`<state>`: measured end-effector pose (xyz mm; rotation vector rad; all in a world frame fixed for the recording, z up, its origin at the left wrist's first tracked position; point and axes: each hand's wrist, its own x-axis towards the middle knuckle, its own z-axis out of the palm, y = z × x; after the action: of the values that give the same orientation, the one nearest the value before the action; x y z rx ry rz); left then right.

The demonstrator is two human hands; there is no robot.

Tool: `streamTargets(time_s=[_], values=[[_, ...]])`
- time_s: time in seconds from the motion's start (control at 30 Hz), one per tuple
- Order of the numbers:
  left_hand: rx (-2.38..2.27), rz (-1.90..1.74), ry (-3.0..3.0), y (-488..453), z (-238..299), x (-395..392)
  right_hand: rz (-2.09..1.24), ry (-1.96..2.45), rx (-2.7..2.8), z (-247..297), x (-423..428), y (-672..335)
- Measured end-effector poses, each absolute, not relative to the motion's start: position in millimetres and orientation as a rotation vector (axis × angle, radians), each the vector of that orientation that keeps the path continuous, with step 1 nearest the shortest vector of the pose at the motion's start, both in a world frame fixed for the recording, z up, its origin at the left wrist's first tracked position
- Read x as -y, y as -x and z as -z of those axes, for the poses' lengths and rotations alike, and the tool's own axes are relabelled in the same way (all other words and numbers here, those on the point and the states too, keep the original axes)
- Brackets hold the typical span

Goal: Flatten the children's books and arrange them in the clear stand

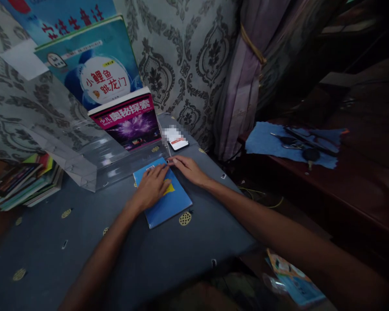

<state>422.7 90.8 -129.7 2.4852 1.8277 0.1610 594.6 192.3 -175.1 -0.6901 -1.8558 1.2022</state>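
A blue book (168,211) with a yellow patch lies on the cloth-covered table, just in front of a clear tiered stand (88,173). My left hand (153,185) rests flat on its cover, palm down with the fingers spread. At the book's far right corner is my right hand (190,169), index finger stretched toward the corner and the thumb beside it; its other fingers are partly hidden. On the stand, a purple-and-pink book (132,123) leans in the lowest occupied tier. Behind it are a teal book (106,82) and another blue book (69,17).
A lit phone (178,144) lies beside the stand's right end. Stacked books (35,183) sit at the table's left. A blue cloth (266,142) with glasses and keys lies on a dark red surface at right. Packets (294,280) are below the table's edge.
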Motion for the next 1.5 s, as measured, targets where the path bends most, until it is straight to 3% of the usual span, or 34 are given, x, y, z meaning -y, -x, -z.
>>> streamTargets(time_s=[0.27, 0.7, 1.0, 1.3, 1.5], values=[[-1.924, -0.278, -2.515, -410, 146, -117, -1.143, 0.686, 1.954, 172, -191, -595], [-1.527, -0.210, -2.723, -463, 136, -15, -1.109, 0.713, 1.977, 171, -187, -596], [-1.509, -0.357, -2.621, -454, 140, -9, -0.860, 0.739, 2.221, 169, -174, -596], [-2.090, -0.736, -2.353, -370, 168, -22, -0.383, 0.837, 2.576, 151, -144, -581], [-2.124, -0.744, -2.316, -367, 175, -21, -0.383, 0.585, 2.645, 158, -120, -566]])
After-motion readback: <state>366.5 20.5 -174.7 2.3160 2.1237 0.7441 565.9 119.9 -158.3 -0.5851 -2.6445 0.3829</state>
